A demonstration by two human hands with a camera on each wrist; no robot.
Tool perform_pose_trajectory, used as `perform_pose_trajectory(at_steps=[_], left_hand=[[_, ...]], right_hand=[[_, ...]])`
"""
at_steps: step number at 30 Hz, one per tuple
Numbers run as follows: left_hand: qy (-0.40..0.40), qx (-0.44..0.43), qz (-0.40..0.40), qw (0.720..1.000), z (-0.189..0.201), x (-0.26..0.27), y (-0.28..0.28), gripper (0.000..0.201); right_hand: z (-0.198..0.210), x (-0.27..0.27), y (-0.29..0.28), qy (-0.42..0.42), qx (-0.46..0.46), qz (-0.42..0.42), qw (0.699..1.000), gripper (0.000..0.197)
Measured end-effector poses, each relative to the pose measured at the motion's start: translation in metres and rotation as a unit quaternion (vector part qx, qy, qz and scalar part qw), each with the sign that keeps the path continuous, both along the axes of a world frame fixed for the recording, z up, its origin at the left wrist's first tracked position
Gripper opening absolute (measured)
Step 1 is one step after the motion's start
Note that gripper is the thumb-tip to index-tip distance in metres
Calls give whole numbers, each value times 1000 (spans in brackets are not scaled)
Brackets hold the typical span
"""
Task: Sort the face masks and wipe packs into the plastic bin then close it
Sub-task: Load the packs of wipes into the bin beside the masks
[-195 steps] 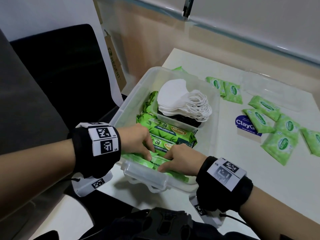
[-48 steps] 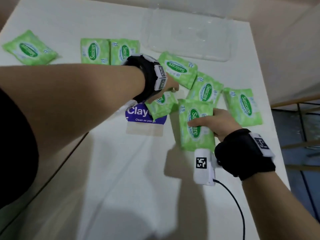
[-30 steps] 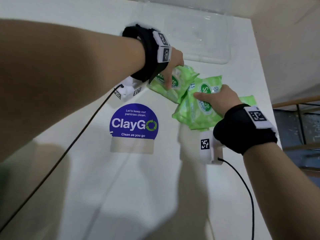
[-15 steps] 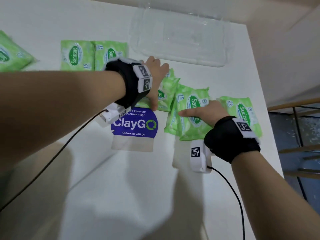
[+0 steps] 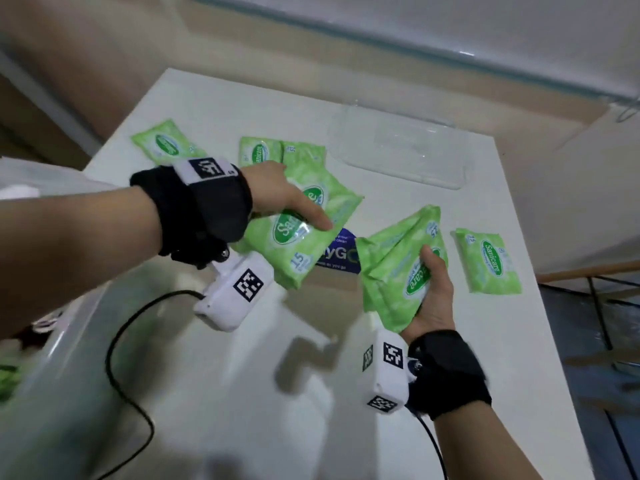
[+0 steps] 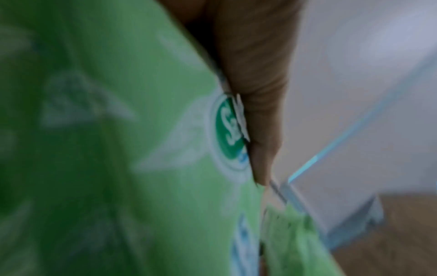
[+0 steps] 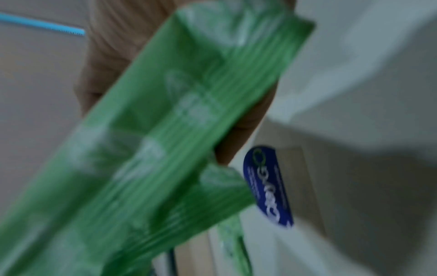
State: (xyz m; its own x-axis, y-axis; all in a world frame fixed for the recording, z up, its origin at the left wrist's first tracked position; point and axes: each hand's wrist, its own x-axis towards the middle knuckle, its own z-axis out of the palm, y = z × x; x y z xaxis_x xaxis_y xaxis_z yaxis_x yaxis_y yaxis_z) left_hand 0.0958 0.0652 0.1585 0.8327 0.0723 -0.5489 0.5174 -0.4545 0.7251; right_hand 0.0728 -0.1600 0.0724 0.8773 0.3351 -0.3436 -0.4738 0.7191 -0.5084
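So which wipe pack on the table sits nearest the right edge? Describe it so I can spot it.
Start at the white table and follow its right edge. Just right of the right hand lies one green wipe pack, flat and alone, untouched, unlike the packs held in both hands.

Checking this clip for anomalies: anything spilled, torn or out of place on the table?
Nothing stands out. The left hand and right hand each grip green Sanicare wipe packs; four more packs lie flat on the white table, and the clear lid sits behind them. No tears show, though the wrist views are blurred.
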Motion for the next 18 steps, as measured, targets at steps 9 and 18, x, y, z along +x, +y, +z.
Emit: perform_pose_trajectory(at_steps=[9, 18], left_hand=[[16, -360, 62, 931, 61, -133, 110, 62], [-80, -331, 158, 927, 67, -225, 217, 75]], right_hand=[[69, -66, 94, -116, 82, 129, 981, 63], [121, -147, 210, -312, -242, 320, 862, 48]])
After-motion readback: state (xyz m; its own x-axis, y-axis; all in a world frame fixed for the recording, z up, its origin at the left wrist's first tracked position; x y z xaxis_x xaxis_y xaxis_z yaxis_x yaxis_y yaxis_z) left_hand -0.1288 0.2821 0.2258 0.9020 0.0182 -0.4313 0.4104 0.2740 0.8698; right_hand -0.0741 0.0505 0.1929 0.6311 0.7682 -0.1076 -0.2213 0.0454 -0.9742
